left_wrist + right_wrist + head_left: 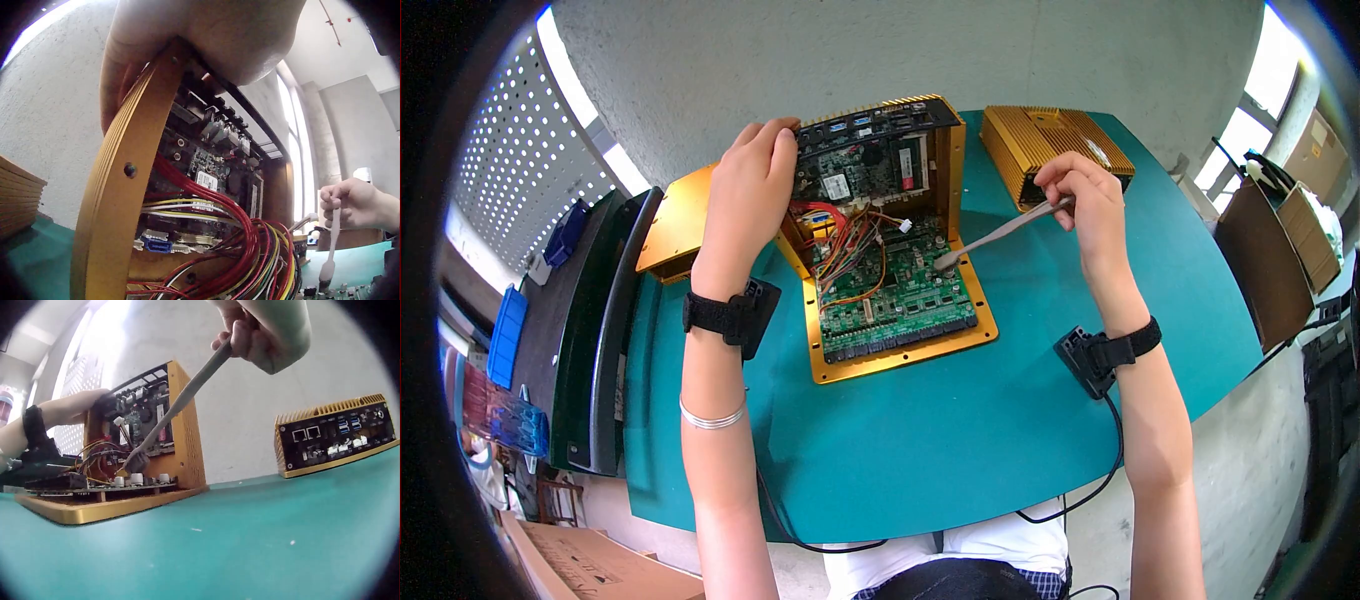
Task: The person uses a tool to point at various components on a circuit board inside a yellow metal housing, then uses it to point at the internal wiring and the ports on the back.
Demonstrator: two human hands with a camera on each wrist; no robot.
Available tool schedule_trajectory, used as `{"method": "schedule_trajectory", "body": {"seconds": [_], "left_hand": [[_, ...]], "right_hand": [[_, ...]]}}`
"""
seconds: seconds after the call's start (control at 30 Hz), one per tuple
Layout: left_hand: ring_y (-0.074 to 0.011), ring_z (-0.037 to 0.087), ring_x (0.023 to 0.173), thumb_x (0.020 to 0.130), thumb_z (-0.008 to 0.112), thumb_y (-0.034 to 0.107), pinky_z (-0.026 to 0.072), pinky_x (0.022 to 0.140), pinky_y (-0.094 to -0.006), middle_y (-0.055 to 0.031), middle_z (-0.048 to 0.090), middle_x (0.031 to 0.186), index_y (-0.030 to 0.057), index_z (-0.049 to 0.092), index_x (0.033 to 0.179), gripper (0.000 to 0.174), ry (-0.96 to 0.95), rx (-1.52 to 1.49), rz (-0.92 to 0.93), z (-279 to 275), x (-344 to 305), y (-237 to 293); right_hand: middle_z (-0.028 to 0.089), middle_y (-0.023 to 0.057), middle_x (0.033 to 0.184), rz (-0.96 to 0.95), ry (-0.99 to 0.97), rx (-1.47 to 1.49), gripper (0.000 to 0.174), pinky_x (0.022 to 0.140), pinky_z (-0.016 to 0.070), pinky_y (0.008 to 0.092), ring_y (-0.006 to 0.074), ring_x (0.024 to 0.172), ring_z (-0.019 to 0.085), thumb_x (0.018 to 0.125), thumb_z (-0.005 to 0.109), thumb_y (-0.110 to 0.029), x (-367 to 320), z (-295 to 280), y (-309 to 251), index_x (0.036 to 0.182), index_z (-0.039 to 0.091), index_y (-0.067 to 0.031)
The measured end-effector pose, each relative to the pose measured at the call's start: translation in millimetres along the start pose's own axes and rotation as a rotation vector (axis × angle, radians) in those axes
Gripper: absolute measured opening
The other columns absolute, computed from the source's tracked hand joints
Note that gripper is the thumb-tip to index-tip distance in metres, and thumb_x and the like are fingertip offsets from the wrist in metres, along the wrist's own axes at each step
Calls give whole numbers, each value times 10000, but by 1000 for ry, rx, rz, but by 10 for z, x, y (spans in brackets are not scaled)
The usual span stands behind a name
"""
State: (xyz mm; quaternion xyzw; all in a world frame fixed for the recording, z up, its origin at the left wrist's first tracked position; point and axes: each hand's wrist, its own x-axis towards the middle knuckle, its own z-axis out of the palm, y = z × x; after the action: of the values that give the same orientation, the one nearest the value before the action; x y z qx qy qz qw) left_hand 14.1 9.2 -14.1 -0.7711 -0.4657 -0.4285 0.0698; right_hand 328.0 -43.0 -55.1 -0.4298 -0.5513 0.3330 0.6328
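Note:
A gold metal case (pixel 955 180) stands opened on the table, its upper part upright and its gold base plate (pixel 908 357) flat, bearing a green circuit board (pixel 910 290). Red, yellow and white wires (pixel 250 244) run between the two parts. My left hand (pixel 752 185) grips the upper left corner of the upright part. Between the fingers of my right hand (pixel 1088 200) is the handle of a light brush (pixel 1005 230), held at a slant. The brush's dark head (pixel 136 462) is down at the right side of the board, by white connectors (pixel 137 479).
A second gold ribbed case (pixel 1055 140) stands at the back right, its port side visible in the right wrist view. Another gold box (pixel 680 220) lies at the left, behind my left forearm. Cardboard boxes (pixel 1270 260) stand beyond the right edge of the green table (pixel 1040 430).

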Motion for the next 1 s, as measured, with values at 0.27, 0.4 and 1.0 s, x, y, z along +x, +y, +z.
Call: {"method": "schedule_trajectory", "body": {"seconds": [0.27, 0.4, 1.0], "left_hand": [[-382, 608, 946, 965, 398, 227, 473, 852, -415, -209, 628, 1009, 6, 641, 1103, 356, 0, -2, -3, 5, -4, -4], [-382, 608, 950, 964, 396, 224, 473, 854, -417, -210, 629, 1016, 1, 639, 1106, 359, 1, -3, 7, 10, 3, -12], [-385, 607, 939, 964, 397, 216, 473, 848, -424, -218, 626, 997, -3, 641, 1100, 355, 0, 9, 14, 2, 2, -4]], "right_hand": [[554, 13, 640, -15, -66, 7, 226, 464, 364, 221, 55, 533, 454, 807, 432, -28, 0, -36, -78, 814, 658, -15], [603, 26, 732, 97, -317, 11, 238, 550, 454, 225, 78, 650, 585, 873, 429, -38, 6, 28, -38, 907, 663, -18], [597, 41, 894, 207, -719, 32, 233, 730, 501, 246, 99, 780, 583, 980, 438, -107, -82, 134, -164, 1047, 634, 1]]}}
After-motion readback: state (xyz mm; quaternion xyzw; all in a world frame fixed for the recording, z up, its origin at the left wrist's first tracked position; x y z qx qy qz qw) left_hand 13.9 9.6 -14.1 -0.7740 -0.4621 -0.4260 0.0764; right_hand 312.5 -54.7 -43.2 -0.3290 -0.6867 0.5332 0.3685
